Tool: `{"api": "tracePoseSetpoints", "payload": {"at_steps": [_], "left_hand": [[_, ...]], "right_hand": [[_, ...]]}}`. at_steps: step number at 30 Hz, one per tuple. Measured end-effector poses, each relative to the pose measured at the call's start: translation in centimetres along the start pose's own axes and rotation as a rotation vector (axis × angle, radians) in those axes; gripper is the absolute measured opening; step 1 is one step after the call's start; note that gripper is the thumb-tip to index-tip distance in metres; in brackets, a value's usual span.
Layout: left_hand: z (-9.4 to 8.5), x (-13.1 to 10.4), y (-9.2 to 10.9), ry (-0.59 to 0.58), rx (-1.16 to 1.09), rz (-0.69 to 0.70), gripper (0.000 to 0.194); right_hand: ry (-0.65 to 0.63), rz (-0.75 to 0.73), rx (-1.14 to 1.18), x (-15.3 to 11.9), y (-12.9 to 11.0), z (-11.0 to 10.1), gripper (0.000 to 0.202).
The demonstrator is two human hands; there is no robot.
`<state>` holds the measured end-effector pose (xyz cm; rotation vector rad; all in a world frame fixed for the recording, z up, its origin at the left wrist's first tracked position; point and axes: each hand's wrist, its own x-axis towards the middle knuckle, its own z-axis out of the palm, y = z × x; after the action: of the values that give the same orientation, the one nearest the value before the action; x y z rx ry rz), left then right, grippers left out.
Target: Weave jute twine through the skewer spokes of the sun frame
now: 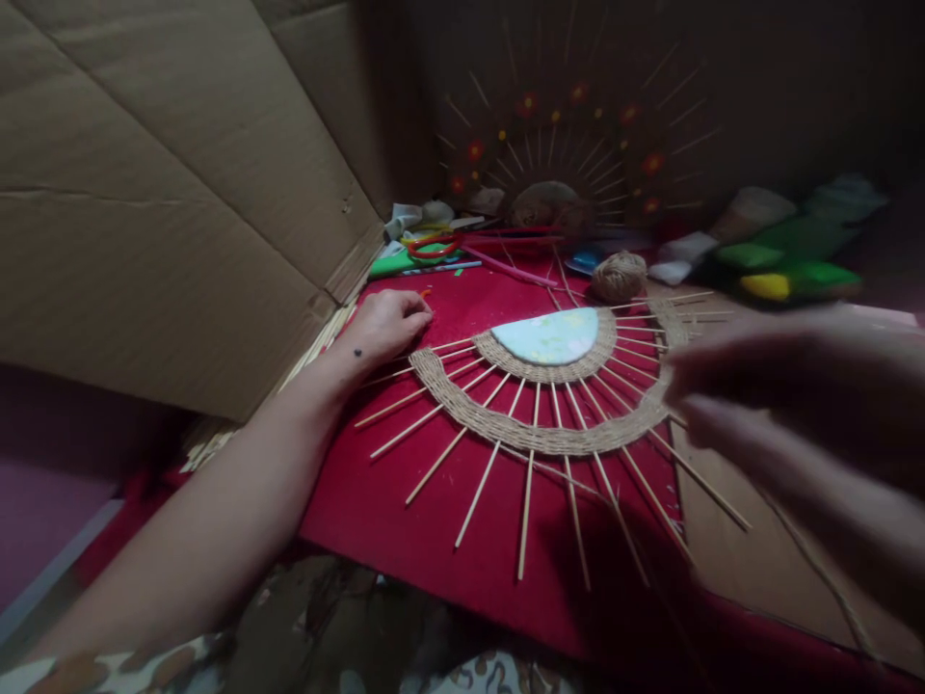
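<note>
A half-round woven fan piece made of thin wooden sticks [462, 492] lies on a red cloth [434, 578]. Twine is woven across the sticks in an outer band [535, 434], and an inner band edges a pale blue half-circle pad [549, 335]. My left hand [390, 326] rests by the fan's left end, its fingers curled in; whatever they hold, if anything, is hidden. At the right end of the outer band, my right hand [766, 395] is smeared by motion, so its grip is unclear. A loose strand of twine [816, 569] trails below it.
Behind the fan sit a twine ball [620, 277], orange-handled scissors [434, 247] and pink strips [506, 262]. Green and yellow bundles [787, 275] lie at the back right. Cardboard [180, 193] stands at left; a finished-looking flowered stick fan [556, 116] leans at the back.
</note>
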<state>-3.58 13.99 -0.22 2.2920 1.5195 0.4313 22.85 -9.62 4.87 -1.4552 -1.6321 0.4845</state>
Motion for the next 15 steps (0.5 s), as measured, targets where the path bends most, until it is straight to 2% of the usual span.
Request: {"api": "tracePoseSetpoints", "payload": {"at_steps": [2,3,8,15], "left_hand": [[0.0,0.0,-0.1,-0.003,0.024,-0.004,0.031],[0.0,0.0,-0.1,-0.006,0.034,-0.004,0.032],[0.0,0.1,-0.3,-0.018,0.032,0.003,0.033],[-0.1,0.0,-0.3,-0.017,0.048,0.006,0.034]], "right_hand": [[-0.055,-0.148,-0.200,0.3,-0.6,1.4,0.010],[-0.097,-0.191,-0.273,0.1,-0.5,2.0,0.011],[-0.278,-0.193,-0.470,-1.4,1.0,3.6,0.019],[-0.373,-0.269,-0.614,-2.3,1.4,4.0,0.019]]}}
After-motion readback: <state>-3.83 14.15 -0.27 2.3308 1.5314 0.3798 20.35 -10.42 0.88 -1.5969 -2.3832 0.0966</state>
